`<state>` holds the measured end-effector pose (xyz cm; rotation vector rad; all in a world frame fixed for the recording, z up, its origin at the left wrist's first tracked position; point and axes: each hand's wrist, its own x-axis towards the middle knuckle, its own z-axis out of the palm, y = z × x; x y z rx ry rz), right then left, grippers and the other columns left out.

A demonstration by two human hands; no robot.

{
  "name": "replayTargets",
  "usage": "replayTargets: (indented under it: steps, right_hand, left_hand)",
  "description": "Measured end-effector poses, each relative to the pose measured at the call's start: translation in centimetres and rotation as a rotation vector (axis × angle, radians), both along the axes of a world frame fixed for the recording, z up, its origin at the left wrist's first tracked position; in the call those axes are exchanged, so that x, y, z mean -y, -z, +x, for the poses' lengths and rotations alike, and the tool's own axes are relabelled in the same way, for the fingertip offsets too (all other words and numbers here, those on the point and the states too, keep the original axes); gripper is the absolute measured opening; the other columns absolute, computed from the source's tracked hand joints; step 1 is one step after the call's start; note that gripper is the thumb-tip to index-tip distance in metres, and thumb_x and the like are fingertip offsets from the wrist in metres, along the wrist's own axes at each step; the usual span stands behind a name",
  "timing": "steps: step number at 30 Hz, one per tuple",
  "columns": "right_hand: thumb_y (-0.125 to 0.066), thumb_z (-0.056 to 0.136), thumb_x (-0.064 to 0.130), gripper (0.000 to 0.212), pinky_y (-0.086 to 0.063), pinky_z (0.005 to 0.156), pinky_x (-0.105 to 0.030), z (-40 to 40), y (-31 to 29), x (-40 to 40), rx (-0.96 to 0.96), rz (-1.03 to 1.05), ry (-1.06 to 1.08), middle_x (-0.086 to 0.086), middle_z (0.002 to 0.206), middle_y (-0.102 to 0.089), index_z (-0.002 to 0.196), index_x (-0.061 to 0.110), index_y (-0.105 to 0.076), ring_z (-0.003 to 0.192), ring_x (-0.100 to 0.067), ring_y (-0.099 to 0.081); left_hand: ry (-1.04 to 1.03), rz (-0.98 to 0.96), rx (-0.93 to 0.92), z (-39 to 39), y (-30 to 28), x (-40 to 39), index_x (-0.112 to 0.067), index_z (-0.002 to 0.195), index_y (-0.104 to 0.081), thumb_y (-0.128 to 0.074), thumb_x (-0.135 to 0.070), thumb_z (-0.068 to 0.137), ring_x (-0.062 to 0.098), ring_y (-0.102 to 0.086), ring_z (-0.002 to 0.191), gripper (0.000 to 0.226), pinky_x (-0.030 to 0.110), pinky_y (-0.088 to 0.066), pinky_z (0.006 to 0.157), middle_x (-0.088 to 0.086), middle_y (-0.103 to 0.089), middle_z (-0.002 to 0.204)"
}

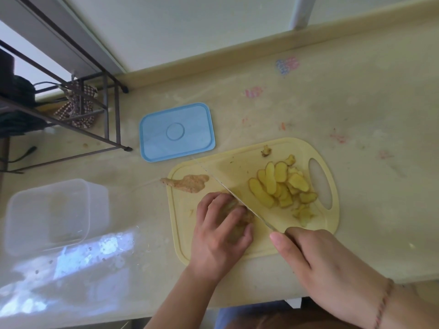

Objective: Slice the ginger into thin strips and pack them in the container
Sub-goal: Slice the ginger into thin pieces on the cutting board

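Note:
A pale yellow cutting board [330,217] lies on the counter. My left hand [219,231] curls over a piece of ginger [244,216] near the board's left middle, hiding most of it. My right hand [316,260] grips the handle of a knife [240,197], forefinger along its spine; the blade runs diagonally up and left, right beside my left fingertips. A pile of yellow ginger slices [280,186] lies on the board's right half. A flat piece of ginger peel [187,183] sits at the board's left edge. The clear plastic container [47,217] stands at the left.
A light blue lid [177,131] lies behind the board. A dark metal rack [78,110] stands at the back left. A small ginger scrap [266,150] sits at the board's far edge. The counter's front edge runs just below my wrists.

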<state>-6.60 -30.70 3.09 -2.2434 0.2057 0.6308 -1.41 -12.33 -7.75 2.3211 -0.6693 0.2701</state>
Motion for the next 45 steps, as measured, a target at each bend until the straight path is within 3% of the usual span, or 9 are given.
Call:
replayTargets:
  steps: [10,13,16,21,29,33,39,45]
  right_hand:
    - [-0.016,0.083,0.07,0.057,-0.033,0.05,-0.026,-0.2,-0.3,0.0,0.006,-0.004,-0.006,0.024,0.065,-0.055,0.06,0.022,-0.038,0.057,-0.011,-0.049]
    - [-0.016,0.083,0.069,0.056,-0.034,0.051,-0.027,-0.2,-0.1,0.0,0.006,-0.021,0.0,0.002,0.054,-0.05,0.059,0.023,-0.039,0.055,-0.012,-0.047]
    - [-0.015,0.082,0.069,0.057,-0.034,0.052,-0.026,0.0,-0.1,-0.1,-0.017,-0.034,-0.001,-0.001,0.051,-0.044,0.06,0.022,-0.039,0.056,-0.011,-0.048]
    - [-0.011,0.08,0.069,0.056,-0.038,0.055,-0.026,1.0,0.2,-0.7,-0.056,-0.04,-0.032,0.001,0.054,-0.045,0.063,0.025,-0.041,0.054,-0.01,-0.048]
    - [-0.008,0.083,0.07,0.065,-0.047,0.062,-0.031,3.1,3.7,-2.4,0.051,-0.007,-0.039,0.006,0.066,-0.055,0.076,0.024,-0.054,0.064,-0.01,-0.056]
    - [-0.014,0.085,0.068,0.059,-0.037,0.051,-0.021,2.9,3.4,-1.2,0.064,0.019,0.012,0.005,0.056,-0.051,0.066,0.026,-0.051,0.052,-0.006,-0.05]
    - [-0.018,0.083,0.068,0.061,-0.039,0.054,-0.027,2.8,1.9,0.4,0.02,0.031,0.052,0.0,0.049,-0.044,0.06,0.017,-0.045,0.047,-0.009,-0.045]
    - [-0.022,0.083,0.068,0.053,-0.035,0.046,-0.02,0.8,-0.2,-0.2,-0.008,0.031,0.029,0.008,0.054,-0.055,0.058,0.026,-0.041,0.048,-0.008,-0.05]
  left_hand:
    - [0.005,-0.014,0.005,0.1,-0.2,0.0,-0.007,0.09,-0.076,-0.085,-0.015,0.075,0.035,-0.056,0.111,0.019,0.04,-0.047,0.097,0.009,-0.062,0.116]
    - [0.004,-0.009,0.003,0.1,-0.1,0.1,-0.007,0.089,-0.076,-0.085,-0.015,0.075,0.035,-0.056,0.11,0.019,0.04,-0.047,0.097,0.01,-0.063,0.114]
    - [0.004,-0.008,-0.001,0.1,-0.1,0.0,-0.007,0.09,-0.077,-0.086,-0.015,0.075,0.036,-0.057,0.11,0.019,0.04,-0.047,0.097,0.011,-0.064,0.114]
    - [0.006,-0.019,-0.004,0.2,0.1,0.0,-0.007,0.088,-0.077,-0.087,-0.015,0.074,0.036,-0.056,0.11,0.02,0.038,-0.045,0.098,0.01,-0.063,0.115]
    - [0.025,-0.01,0.015,0.2,0.1,-0.1,-0.007,0.096,-0.077,-0.086,-0.016,0.076,0.035,-0.055,0.109,0.024,0.04,-0.045,0.098,0.009,-0.06,0.116]
    - [0.015,0.002,-0.005,-0.1,0.1,-0.2,-0.007,0.092,-0.075,-0.084,-0.018,0.077,0.037,-0.055,0.108,0.021,0.042,-0.046,0.097,0.011,-0.061,0.112]
    - [0.009,-0.032,0.006,-0.1,0.3,-0.2,-0.008,0.098,-0.068,-0.083,-0.022,0.078,0.037,-0.057,0.109,0.029,0.042,-0.047,0.098,0.007,-0.057,0.114]
    - [-0.013,-0.018,0.001,-0.1,0.2,-0.1,-0.004,0.091,-0.075,-0.085,-0.018,0.075,0.038,-0.058,0.109,0.024,0.041,-0.047,0.098,0.012,-0.062,0.111]
